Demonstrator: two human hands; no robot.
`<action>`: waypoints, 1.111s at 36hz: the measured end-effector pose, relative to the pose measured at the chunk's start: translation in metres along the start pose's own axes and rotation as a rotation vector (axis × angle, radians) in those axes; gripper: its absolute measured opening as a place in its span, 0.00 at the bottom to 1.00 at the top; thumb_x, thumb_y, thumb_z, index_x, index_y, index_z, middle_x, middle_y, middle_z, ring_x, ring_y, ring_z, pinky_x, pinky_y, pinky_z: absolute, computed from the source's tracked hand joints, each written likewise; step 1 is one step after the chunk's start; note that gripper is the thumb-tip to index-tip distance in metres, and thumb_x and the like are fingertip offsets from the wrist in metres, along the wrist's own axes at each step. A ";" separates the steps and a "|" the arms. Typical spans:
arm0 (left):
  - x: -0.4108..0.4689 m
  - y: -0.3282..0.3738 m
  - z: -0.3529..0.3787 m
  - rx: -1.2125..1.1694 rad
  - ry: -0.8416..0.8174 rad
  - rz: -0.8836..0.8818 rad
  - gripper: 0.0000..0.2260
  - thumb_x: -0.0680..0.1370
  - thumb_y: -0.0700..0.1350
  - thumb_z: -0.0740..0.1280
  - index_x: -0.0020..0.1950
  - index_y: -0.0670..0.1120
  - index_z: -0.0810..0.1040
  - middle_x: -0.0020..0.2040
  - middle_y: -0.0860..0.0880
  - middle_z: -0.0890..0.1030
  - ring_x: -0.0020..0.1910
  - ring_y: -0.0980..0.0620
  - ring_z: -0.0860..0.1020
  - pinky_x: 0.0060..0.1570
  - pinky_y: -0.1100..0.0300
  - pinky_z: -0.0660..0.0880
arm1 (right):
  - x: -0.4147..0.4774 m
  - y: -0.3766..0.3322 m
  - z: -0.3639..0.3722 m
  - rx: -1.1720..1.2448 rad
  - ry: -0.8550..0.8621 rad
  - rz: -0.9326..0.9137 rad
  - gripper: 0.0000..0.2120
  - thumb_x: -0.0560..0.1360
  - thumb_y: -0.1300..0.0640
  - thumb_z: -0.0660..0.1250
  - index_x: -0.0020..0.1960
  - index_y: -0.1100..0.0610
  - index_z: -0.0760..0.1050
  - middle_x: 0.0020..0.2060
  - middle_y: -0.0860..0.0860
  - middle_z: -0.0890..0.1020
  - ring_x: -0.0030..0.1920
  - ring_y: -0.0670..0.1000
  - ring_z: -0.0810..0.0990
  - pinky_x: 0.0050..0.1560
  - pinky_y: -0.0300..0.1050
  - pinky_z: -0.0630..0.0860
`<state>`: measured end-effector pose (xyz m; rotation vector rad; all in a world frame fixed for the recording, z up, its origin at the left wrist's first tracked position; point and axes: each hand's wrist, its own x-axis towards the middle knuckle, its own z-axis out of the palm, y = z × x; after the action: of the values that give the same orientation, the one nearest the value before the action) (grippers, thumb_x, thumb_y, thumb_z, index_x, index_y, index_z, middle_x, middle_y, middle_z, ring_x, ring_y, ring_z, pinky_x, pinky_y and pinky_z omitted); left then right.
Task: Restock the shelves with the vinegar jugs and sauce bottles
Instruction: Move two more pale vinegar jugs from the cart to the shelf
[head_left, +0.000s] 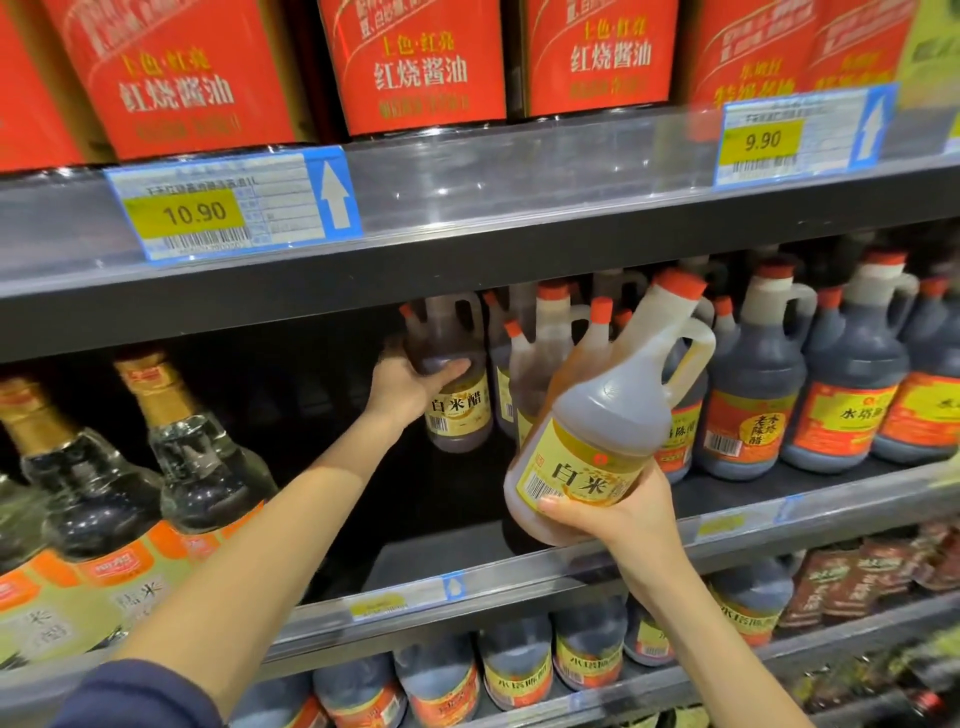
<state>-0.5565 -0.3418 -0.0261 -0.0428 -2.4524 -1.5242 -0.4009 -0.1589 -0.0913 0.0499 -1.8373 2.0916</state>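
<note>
Restocking partly done | left hand (410, 387) is gripping a yellow-labelled, orange-capped translucent plastic vinegar jug (457, 410) deep in the dark metal middle shelf (426, 551) | right hand (623, 512) is cradling a second, tilted jug (602, 415) at the shelf's front | a gap alongside is awaiting more stock

Dark metal shop shelving (467, 262) with clear price-label rails (519, 171)

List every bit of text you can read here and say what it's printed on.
"红烧酱油": red containers.
"10.90": left price tag.
"9.90": right price tag.
"白米醋": back jug, gripped by the left hand.
"白米": front jug, held in the right hand; the rest of the label is hidden.
Tag small print, barcodes and other labels: too blurred to read.
</note>
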 end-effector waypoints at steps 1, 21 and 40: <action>-0.010 0.000 -0.001 -0.001 0.043 0.116 0.23 0.70 0.46 0.75 0.63 0.45 0.74 0.59 0.51 0.78 0.61 0.50 0.75 0.60 0.55 0.73 | 0.000 0.000 0.000 -0.005 -0.004 -0.007 0.35 0.51 0.64 0.81 0.57 0.64 0.75 0.44 0.51 0.85 0.46 0.48 0.84 0.41 0.37 0.79; -0.125 0.038 -0.051 0.019 -0.407 0.444 0.24 0.61 0.55 0.79 0.52 0.64 0.73 0.51 0.61 0.82 0.52 0.64 0.80 0.53 0.60 0.79 | 0.002 0.008 0.041 -0.176 -0.173 -0.115 0.42 0.51 0.54 0.84 0.62 0.59 0.73 0.54 0.51 0.83 0.55 0.47 0.82 0.50 0.43 0.80; -0.104 -0.009 -0.047 -0.029 -0.471 0.263 0.25 0.67 0.40 0.77 0.59 0.55 0.70 0.53 0.59 0.79 0.53 0.69 0.78 0.47 0.73 0.74 | 0.027 0.020 0.058 -0.803 -0.213 -0.106 0.26 0.56 0.46 0.81 0.48 0.59 0.82 0.42 0.50 0.85 0.46 0.46 0.82 0.43 0.36 0.77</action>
<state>-0.4480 -0.3763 -0.0381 -0.7794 -2.6241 -1.5669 -0.4435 -0.2108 -0.0942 0.1638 -2.5968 1.1885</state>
